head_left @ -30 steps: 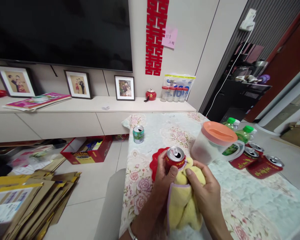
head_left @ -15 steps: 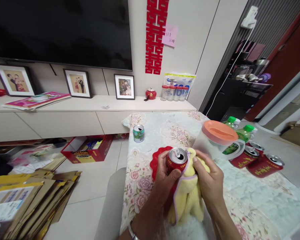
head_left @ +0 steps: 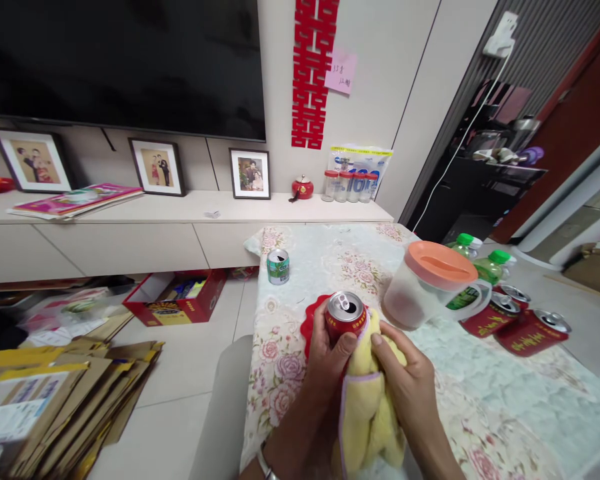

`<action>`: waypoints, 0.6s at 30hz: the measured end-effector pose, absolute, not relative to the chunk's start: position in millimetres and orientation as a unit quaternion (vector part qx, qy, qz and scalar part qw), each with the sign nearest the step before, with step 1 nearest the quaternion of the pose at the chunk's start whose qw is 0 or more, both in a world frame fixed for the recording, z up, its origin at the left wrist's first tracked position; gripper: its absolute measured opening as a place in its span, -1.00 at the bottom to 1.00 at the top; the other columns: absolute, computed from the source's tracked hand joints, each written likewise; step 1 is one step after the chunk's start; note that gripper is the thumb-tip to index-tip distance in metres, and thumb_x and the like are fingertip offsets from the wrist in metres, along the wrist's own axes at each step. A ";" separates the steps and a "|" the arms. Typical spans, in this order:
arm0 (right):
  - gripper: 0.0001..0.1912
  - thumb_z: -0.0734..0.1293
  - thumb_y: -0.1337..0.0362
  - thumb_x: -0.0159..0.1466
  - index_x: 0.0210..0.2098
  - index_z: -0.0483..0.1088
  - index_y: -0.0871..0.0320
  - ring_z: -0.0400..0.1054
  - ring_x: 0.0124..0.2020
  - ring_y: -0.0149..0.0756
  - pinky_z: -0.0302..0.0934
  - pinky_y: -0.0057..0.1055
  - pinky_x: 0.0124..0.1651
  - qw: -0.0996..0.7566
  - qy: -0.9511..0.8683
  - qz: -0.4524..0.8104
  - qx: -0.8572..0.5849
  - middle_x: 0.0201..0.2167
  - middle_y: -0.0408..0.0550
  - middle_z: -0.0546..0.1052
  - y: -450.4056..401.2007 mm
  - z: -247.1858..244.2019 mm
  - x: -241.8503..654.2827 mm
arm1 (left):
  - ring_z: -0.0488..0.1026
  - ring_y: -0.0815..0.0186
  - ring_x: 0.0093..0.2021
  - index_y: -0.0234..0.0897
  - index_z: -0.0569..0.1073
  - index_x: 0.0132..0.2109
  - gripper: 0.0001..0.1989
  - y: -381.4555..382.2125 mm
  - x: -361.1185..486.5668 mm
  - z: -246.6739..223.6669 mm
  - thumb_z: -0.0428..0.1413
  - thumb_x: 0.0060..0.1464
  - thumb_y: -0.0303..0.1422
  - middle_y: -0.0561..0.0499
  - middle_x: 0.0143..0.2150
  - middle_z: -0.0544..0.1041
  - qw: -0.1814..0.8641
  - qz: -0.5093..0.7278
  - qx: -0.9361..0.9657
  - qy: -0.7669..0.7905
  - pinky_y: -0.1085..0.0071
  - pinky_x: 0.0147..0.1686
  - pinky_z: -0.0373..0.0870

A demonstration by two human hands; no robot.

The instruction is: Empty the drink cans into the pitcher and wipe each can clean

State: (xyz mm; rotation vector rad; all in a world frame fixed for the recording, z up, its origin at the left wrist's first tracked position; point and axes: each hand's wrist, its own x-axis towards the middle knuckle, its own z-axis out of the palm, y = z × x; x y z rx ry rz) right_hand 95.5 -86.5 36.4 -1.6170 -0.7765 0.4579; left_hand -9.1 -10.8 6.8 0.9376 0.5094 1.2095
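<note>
My left hand (head_left: 325, 357) is wrapped round an opened red drink can (head_left: 347, 315), its silver top facing up. My right hand (head_left: 405, 367) grips a yellow cloth (head_left: 367, 400) with purple edging and presses it to the can's right side. The lower part of the can is hidden by the cloth and my fingers. Behind the left hand, a scalloped red dish (head_left: 311, 320) lies on the flowered tablecloth (head_left: 280, 347). Farther back stands a small green can (head_left: 279, 267), also opened.
To the right are a pitcher (head_left: 410, 293) with an orange lid, several red cans (head_left: 533, 331) and green-capped bottles (head_left: 491, 268). Flattened cardboard (head_left: 80, 400) and a red box (head_left: 175, 300) lie on the floor at left. A white cabinet (head_left: 205, 207) runs behind the table.
The red can has turned a little and shifted slightly left. My right hand and the yellow cloth have moved left and slightly down along the can's side.
</note>
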 end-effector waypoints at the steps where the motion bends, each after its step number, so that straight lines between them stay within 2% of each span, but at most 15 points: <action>1: -0.47 0.49 -0.20 0.20 -0.06 0.70 0.05 0.60 0.01 0.03 0.47 -0.05 0.13 0.601 -0.341 0.176 -0.701 0.00 0.05 0.70 -90.3 37.7 91.9 | 0.58 -0.07 0.22 -0.08 0.37 0.28 -0.26 -11.6 -9.4 8.1 0.39 0.07 0.05 -0.16 0.23 0.62 0.705 0.535 0.412 0.218 0.00 0.24 0.51; 4: -0.62 0.48 -0.08 0.28 -0.09 0.69 0.03 0.61 -0.06 -0.09 0.51 -0.21 0.02 0.602 -0.413 0.081 -0.679 -0.06 0.01 0.70 -98.0 46.0 83.8 | 0.59 -0.01 0.20 -0.02 0.32 0.29 -0.31 -13.6 -8.6 10.4 0.38 0.11 -0.04 -0.10 0.21 0.62 0.733 0.511 0.391 0.219 0.04 0.21 0.52; 6: -0.70 0.46 0.04 0.33 -0.03 0.67 0.00 0.60 -0.06 -0.18 0.50 -0.32 -0.04 0.595 -0.471 0.010 -0.651 -0.05 -0.02 0.69 -98.9 52.8 81.4 | 0.59 -0.01 0.19 -0.01 0.33 0.28 -0.32 -14.4 -6.6 10.5 0.40 0.10 -0.07 -0.09 0.21 0.62 0.743 0.500 0.386 0.223 0.05 0.19 0.54; 10: -0.73 0.45 0.16 0.37 0.04 0.65 -0.02 0.56 -0.11 -0.30 0.44 -0.41 -0.09 0.585 -0.511 -0.074 -0.625 -0.11 -0.07 0.64 -91.6 59.7 84.8 | 0.60 -0.03 0.18 -0.02 0.38 0.24 -0.32 -14.5 -4.2 8.4 0.41 0.05 -0.01 -0.09 0.19 0.64 0.745 0.506 0.389 0.194 0.05 0.17 0.55; 13: -0.75 0.45 0.10 0.36 -0.02 0.67 -0.02 0.53 -0.08 -0.28 0.40 -0.37 -0.02 0.607 -0.476 -0.032 -0.636 -0.12 -0.08 0.63 -81.8 56.8 93.3 | 0.56 -0.05 0.23 -0.04 0.36 0.26 -0.28 -13.2 -7.1 6.0 0.42 0.05 -0.01 -0.12 0.23 0.61 0.747 0.498 0.401 0.181 0.05 0.22 0.51; 18: -0.60 0.45 -0.09 0.32 -0.07 0.68 0.06 0.52 -0.03 -0.13 0.38 -0.19 0.07 0.628 -0.397 0.102 -0.661 -0.06 0.02 0.65 -64.3 45.2 113.2 | 0.50 -0.07 0.28 -0.09 0.40 0.25 -0.23 -11.6 -11.7 4.2 0.45 -0.02 0.04 -0.14 0.26 0.57 0.703 0.519 0.447 0.191 0.05 0.31 0.41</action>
